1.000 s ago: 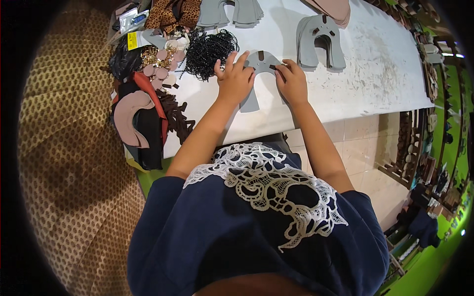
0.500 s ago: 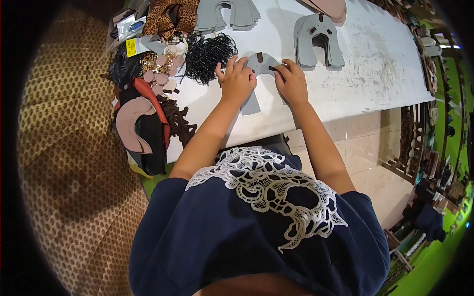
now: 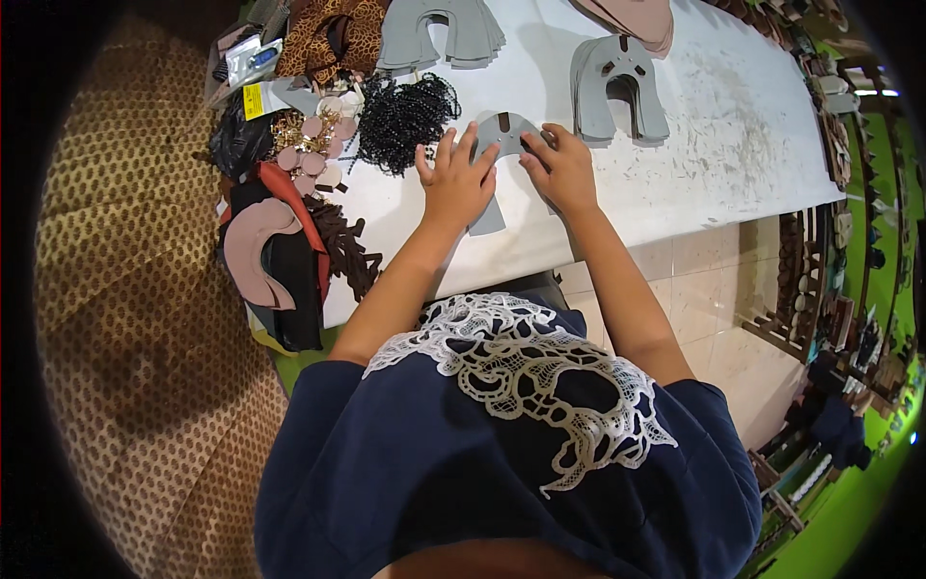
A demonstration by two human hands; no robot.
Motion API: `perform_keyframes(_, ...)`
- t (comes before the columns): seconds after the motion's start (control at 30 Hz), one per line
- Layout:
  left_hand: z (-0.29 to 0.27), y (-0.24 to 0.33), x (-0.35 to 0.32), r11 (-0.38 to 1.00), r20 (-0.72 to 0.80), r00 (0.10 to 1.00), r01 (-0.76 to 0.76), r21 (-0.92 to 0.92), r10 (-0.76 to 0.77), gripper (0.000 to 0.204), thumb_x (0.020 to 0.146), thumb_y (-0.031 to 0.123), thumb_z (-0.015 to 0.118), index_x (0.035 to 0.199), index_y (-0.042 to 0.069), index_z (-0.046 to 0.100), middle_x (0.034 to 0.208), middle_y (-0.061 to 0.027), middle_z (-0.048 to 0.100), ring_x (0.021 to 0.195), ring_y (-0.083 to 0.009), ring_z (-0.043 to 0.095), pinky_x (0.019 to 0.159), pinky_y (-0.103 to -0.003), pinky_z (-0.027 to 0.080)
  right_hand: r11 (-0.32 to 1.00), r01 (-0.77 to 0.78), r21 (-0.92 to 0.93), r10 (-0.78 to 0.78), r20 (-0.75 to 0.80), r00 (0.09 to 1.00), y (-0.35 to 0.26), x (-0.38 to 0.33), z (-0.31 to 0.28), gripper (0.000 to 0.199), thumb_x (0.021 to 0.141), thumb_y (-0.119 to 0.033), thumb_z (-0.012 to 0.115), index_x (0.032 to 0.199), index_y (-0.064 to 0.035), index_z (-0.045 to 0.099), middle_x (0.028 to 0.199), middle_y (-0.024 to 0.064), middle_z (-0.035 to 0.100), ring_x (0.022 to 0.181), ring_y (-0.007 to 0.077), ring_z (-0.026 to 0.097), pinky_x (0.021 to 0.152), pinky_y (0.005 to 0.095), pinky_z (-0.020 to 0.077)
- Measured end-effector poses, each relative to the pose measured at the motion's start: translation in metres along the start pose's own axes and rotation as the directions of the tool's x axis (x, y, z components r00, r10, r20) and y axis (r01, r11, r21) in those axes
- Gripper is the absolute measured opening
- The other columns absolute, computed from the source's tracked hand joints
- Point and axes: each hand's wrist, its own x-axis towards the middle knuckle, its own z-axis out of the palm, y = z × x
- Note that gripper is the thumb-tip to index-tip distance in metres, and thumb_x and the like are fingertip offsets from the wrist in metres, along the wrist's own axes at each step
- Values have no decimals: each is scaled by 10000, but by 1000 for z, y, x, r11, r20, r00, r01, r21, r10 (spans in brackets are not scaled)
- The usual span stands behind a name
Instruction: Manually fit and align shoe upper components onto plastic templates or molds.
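A grey U-shaped cut piece (image 3: 511,125) lies flat on the white table, with a small dark brown tab (image 3: 503,123) on top of its arch. My left hand (image 3: 457,185) is open, fingers spread, over the left side of the piece. Below that hand, one grey leg of the piece shows. On the right side rests my right hand (image 3: 567,176), fingers stretched toward the arch and their tips touching the piece. A dark spot shows by these fingertips, mostly covered by them. The right leg is largely hidden under the hand and wrist.
Right of my hands stands a stack of grey U-shaped pieces (image 3: 590,106) with dark tabs. Another grey stack (image 3: 470,39) lies farther back, near pinkish pieces (image 3: 637,21). To the left are a black beaded heap (image 3: 410,121), pink discs (image 3: 307,159) and dark brown strips (image 3: 355,259).
My left fingers have spread wider over the grey piece. My right fingers have shifted slightly left and now cover the dark tab seen there before. The whole view has tilted slightly.
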Motion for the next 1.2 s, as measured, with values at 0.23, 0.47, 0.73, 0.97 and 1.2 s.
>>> perform_keyframes(0.23, -4, 4, -7, 996, 89, 992, 88, 31, -91, 368, 815, 394, 588, 1162, 275, 617, 1387, -53, 409, 1290, -266, 318, 1020, -611, 68, 1000, 27, -12, -28, -40, 999, 8, -5, 7, 282, 761, -215, 674, 1012, -88, 684, 1089, 136, 580, 919, 297, 562, 805, 398, 439)
perform_keyframes(0.47, 1, 5, -3, 964, 48, 964, 258, 59, -261, 329, 812, 341, 610, 1094, 175, 643, 1367, -60, 421, 1289, -314, 301, 1012, -636, 86, 986, -81, -143, 80, -18, 997, 10, -6, 10, 328, 778, -166, 642, 1090, -73, 608, 1102, 101, 549, 976, 283, 531, 818, 393, 415)
perform_keyframes(0.73, -5, 15, 14, 860, 32, 864, 504, -74, -503, 107, 759, 242, 675, 809, 159, 631, 1278, -16, 501, 1278, -333, 316, 1024, -604, 121, 985, -101, 139, 96, 43, 994, 13, -2, -7, 142, 749, -115, 666, 866, -64, 607, 1037, 100, 567, 941, 312, 538, 806, 419, 417)
perform_keyframes(0.97, -43, 49, 35, 960, 1, 965, 261, -105, -262, 173, 813, 277, 626, 784, 108, 653, 1227, -54, 542, 1259, -349, 337, 1032, -534, 152, 976, 62, 209, -58, -21, 998, 48, 7, -73, 132, 768, -166, 675, 821, -60, 616, 996, 105, 587, 947, 307, 543, 808, 406, 413)
perform_keyframes(1.2, -45, 106, 96, 962, -4, 997, 68, -264, -71, 190, 808, 265, 622, 736, 94, 664, 1178, -38, 567, 1250, -345, 352, 1038, -534, 171, 957, 37, 287, -59, 68, 996, 110, 17, -147, 154, 787, -188, 661, 796, -41, 615, 1020, 116, 593, 977, 295, 536, 868, 375, 394)
